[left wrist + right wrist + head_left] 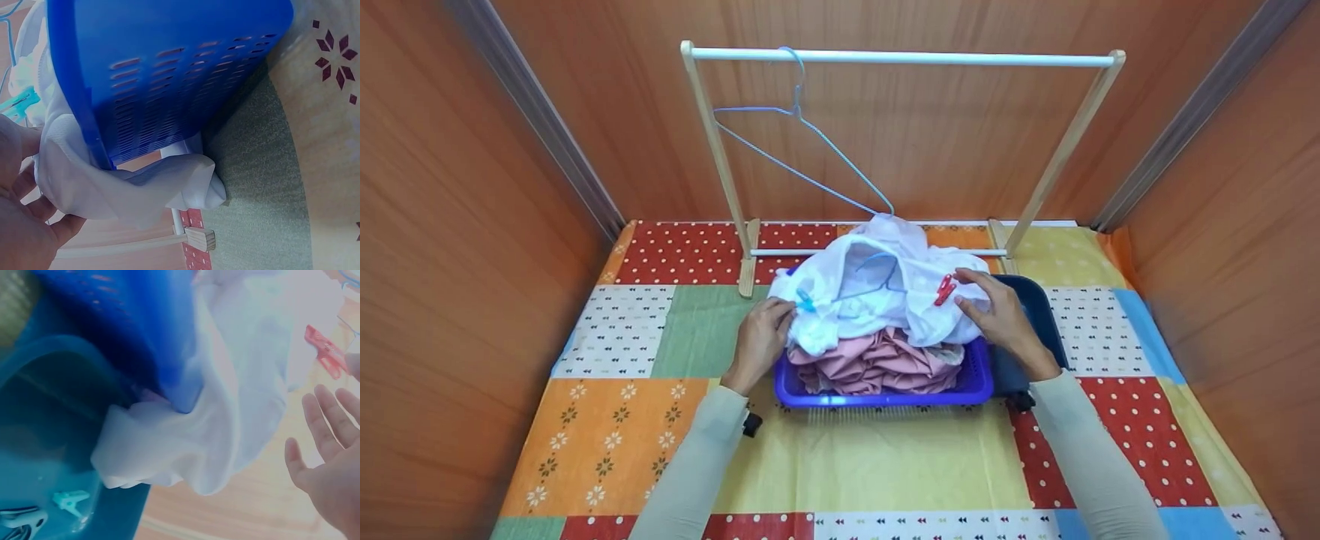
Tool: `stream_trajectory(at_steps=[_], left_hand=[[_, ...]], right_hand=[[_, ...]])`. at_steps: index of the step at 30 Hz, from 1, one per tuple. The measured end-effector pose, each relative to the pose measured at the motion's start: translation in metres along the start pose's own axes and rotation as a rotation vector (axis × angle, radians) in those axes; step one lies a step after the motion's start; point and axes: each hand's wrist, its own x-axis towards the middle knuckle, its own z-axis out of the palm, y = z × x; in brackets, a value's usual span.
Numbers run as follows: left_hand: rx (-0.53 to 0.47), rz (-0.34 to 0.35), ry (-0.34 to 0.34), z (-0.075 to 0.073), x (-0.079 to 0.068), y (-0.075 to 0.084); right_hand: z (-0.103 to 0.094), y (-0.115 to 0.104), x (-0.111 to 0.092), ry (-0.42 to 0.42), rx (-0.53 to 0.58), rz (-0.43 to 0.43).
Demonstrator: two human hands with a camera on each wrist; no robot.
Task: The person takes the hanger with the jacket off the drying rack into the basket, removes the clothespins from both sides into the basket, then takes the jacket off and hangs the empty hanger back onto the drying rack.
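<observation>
A white garment (pixel 855 315) lies heaped over a purple-blue basket (pixel 885 400), with a blue hanger (pixel 887 281) in its neck opening. My left hand (pixel 763 337) pinches the garment at its left side, beside a light-blue clothespin (pixel 805 301); in the left wrist view the cloth (pixel 84 174) passes between thumb and fingers. On the garment's right side sits a red clothespin (pixel 945 289). My right hand (pixel 997 311) is close beside this clothespin, fingers apart and loosely bent, as the right wrist view also shows. Pink cloth (pixel 877 364) fills the basket below the garment.
A wooden rack with a white top bar (pixel 960 58) stands behind, and another blue hanger (pixel 840 154) hangs from it. Right of the basket is a dark teal bin (pixel 62 343) holding a green clothespin (pixel 71 500) and other clips. Wood panels (pixel 1245 150) enclose the patchwork-covered surface.
</observation>
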Motion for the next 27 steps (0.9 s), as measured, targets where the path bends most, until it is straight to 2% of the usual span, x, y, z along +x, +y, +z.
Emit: stream_trajectory(at_steps=[10, 17, 22, 27], left_hand=[[-0.018, -0.010, -0.006, -0.001, -0.002, 0.001], [-0.015, -0.022, -0.014, -0.001, 0.000, 0.001], [0.007, -0.018, -0.012, 0.000, 0.001, 0.001], [0.000, -0.016, -0.011, 0.001, 0.001, 0.000]], right_hand=[[0.009, -0.004, 0.007, -0.019, 0.045, -0.004], [0.011, -0.008, 0.010, -0.008, 0.016, -0.009], [0.014, -0.007, 0.011, 0.020, -0.004, -0.047], [0.013, -0.009, 0.010, 0.059, 0.035, -0.041]])
